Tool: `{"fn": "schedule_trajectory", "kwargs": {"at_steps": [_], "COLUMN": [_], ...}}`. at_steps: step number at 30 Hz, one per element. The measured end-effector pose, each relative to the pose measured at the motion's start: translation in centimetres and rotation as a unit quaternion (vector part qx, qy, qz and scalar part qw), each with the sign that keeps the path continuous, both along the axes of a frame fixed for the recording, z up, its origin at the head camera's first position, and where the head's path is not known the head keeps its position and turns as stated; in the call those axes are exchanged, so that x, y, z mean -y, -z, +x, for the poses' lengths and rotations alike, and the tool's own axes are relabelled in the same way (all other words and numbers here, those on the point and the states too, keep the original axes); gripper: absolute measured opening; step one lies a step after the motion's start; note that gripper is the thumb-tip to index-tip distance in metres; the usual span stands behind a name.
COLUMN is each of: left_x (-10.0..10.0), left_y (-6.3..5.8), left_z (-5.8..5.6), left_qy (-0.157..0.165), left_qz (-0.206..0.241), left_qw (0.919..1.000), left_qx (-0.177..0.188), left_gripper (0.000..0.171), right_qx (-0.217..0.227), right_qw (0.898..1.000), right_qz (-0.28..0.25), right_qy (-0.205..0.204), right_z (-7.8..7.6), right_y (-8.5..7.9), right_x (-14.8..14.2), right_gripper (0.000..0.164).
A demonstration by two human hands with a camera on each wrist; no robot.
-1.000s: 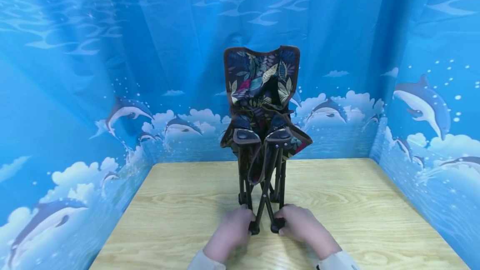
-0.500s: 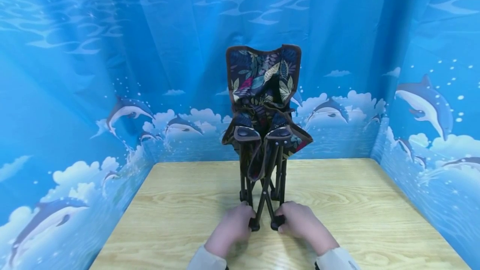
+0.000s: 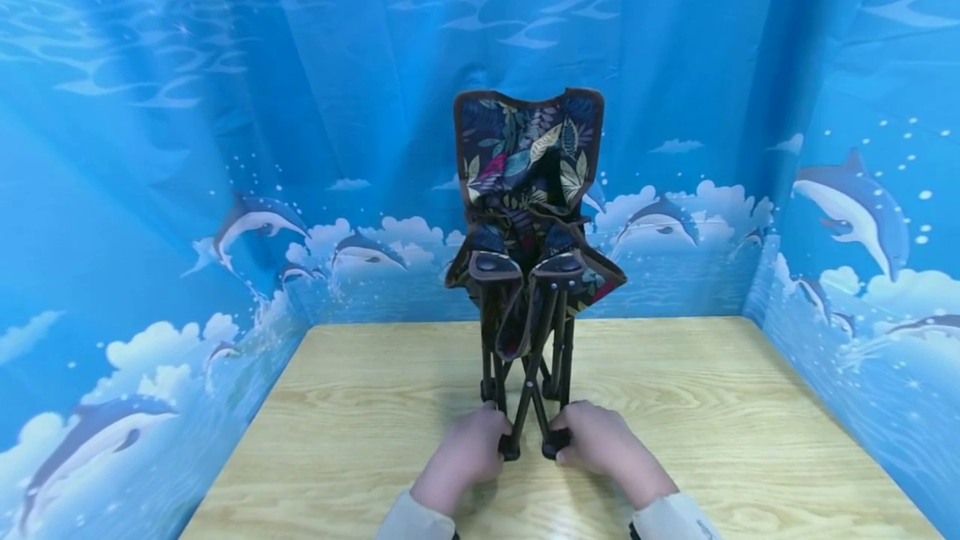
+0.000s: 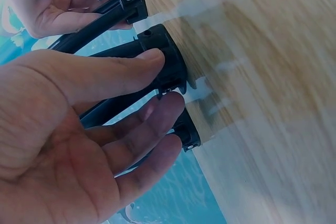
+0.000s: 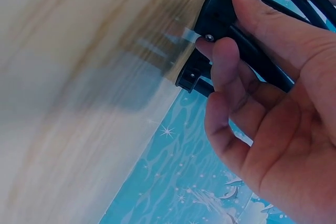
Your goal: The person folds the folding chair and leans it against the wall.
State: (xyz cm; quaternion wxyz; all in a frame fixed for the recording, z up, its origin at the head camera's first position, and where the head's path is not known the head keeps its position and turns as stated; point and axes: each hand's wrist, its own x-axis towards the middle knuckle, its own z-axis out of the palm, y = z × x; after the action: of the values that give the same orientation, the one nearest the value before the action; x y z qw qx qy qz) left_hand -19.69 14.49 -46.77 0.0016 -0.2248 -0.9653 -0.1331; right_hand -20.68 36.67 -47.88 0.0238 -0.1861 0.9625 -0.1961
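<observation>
A small folding chair point(image 3: 525, 157) with dark leaf-patterned fabric stands upright on the table, its black legs drawn close together and crossing at the front. My left hand point(image 3: 472, 444) grips the front left foot. In the left wrist view the thumb lies on that black plastic foot point(image 4: 170, 61), with fingertips at its underside edge. The front right foot point(image 3: 555, 442) is pinched by my right hand point(image 3: 600, 442). The right wrist view shows the thumb on top of the foot point(image 5: 215, 11) and curled fingers beneath. Two rear feet point(image 3: 489, 390) stand behind.
The light wood-grain table point(image 3: 360, 407) extends to both sides of the chair. Blue curtains printed with dolphins and clouds point(image 3: 360, 148) hang behind the table and along its left and right sides.
Both hands keep their grip on the front feet. The chair and hands appear slightly higher and a touch further right in the head view; the backdrop shifts slightly too.
</observation>
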Motion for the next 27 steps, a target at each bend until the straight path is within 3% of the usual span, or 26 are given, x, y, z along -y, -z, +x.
{"fn": "schedule_trajectory", "kwargs": {"at_steps": [13, 27], "left_x": [0.13, -0.04], "left_y": [0.18, 0.11], "left_z": [-0.01, -0.47], "left_qy": [0.002, -0.021], "left_qz": [0.011, 0.026], "left_qw": [0.9999, 0.9993], "left_qx": [-0.008, 0.02], "left_gripper": [0.031, 0.033], "right_qx": [0.01, 0.007], "right_qw": [1.0, 1.0], "right_qz": [-0.017, -0.024], "right_qy": [-0.001, 0.008], "right_z": [0.08, -0.4], "right_y": [-0.13, 0.57], "right_x": [-0.01, -0.02], "right_gripper": [0.026, 0.027]}}
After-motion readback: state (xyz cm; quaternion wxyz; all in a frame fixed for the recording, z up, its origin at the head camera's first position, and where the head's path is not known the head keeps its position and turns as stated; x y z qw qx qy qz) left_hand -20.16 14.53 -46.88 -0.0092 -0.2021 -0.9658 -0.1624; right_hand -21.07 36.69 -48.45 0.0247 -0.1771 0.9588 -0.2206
